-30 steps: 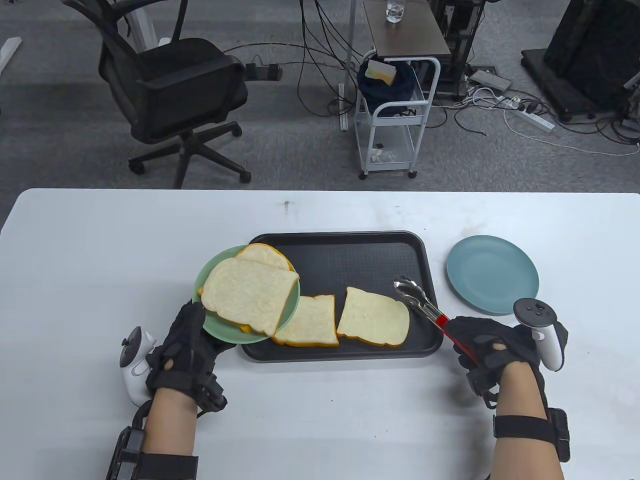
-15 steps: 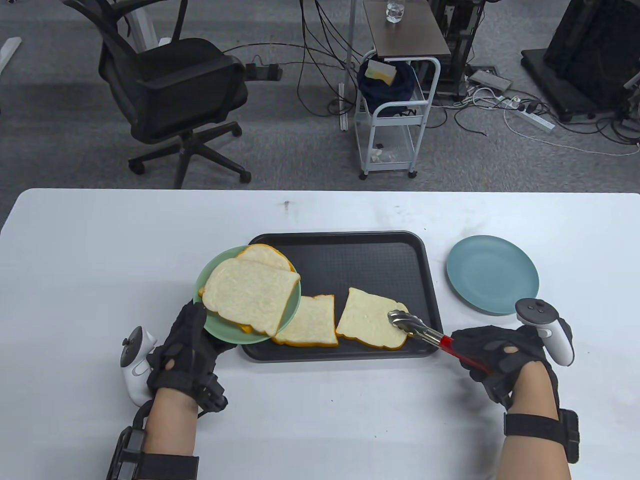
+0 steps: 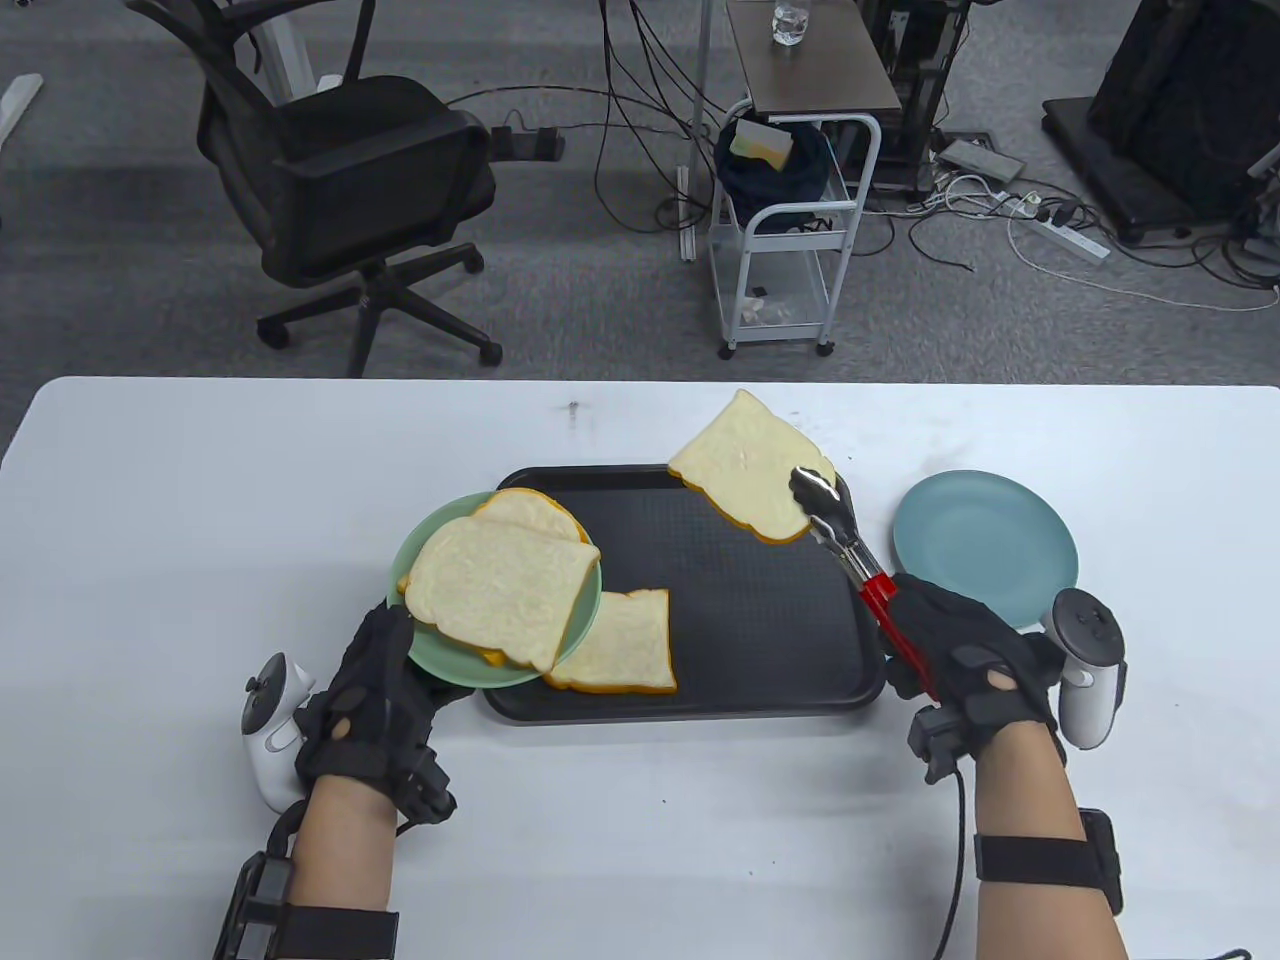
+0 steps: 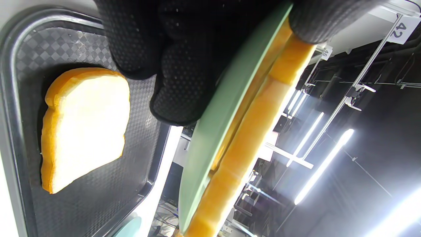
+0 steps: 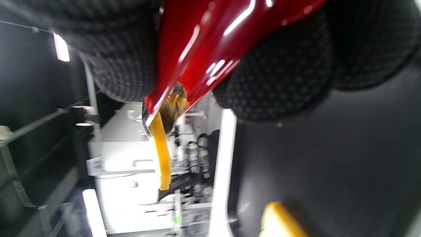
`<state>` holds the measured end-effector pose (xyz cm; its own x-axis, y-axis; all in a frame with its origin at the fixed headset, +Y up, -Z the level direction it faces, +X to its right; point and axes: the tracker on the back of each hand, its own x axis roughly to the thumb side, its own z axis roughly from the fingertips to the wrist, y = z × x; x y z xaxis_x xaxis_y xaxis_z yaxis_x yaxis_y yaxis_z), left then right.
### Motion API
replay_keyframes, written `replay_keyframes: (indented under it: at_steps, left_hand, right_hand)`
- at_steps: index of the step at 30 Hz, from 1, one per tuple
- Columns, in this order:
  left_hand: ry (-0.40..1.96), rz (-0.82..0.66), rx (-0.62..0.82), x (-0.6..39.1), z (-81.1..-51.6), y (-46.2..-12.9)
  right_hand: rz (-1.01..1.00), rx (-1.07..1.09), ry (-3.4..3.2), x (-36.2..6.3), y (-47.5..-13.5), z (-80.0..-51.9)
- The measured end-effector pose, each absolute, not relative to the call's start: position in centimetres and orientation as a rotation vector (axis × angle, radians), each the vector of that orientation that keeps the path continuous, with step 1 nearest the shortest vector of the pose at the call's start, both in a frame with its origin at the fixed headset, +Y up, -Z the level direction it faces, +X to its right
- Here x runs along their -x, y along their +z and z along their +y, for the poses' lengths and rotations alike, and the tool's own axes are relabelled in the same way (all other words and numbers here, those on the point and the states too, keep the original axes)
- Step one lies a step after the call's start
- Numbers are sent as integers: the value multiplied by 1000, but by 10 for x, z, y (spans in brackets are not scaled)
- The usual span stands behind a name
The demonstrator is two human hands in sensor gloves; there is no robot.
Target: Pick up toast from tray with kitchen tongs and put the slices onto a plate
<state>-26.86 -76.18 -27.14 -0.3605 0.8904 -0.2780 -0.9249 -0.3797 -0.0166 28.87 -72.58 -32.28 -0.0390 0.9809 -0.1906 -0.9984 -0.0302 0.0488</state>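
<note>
My right hand (image 3: 965, 670) grips the red-handled kitchen tongs (image 3: 855, 555), whose metal tips pinch a toast slice (image 3: 745, 465) lifted above the far right of the black tray (image 3: 720, 590). In the right wrist view the red handles (image 5: 210, 49) run between my gloved fingers and the slice's crust edge (image 5: 161, 154) hangs below. My left hand (image 3: 375, 690) holds the green plate (image 3: 440, 650) at its near rim, tilted over the tray's left edge, with two slices (image 3: 495, 585) stacked on it. One slice (image 3: 620, 645) lies on the tray, also visible as the toast (image 4: 85, 125) in the left wrist view.
A blue plate (image 3: 985, 545) sits on the white table (image 3: 200, 520) right of the tray, close to my right hand. Beyond the table's far edge stand an office chair (image 3: 340, 180) and a white cart (image 3: 790, 230) on the carpet.
The tongs closed on the right-hand slice on the tray and lifted it up and away toward the tray's far right. The left hand and green plate stayed put.
</note>
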Motion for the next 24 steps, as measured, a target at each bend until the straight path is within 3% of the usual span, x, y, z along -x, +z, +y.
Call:
replay_keyframes:
  at_steps: [4,9,24]
  left_hand:
    - [1945,167,286,268,-762,-272]
    - [1941,160,294,267,-762,-272]
    - [1913,137,339,258,-766,-274]
  right_hand:
    - [162,-5,1552,-252,-312,-702]
    - [212,-110,1500,-211,-299,-692]
    - [405,-164,1664,-154,-286,-705]
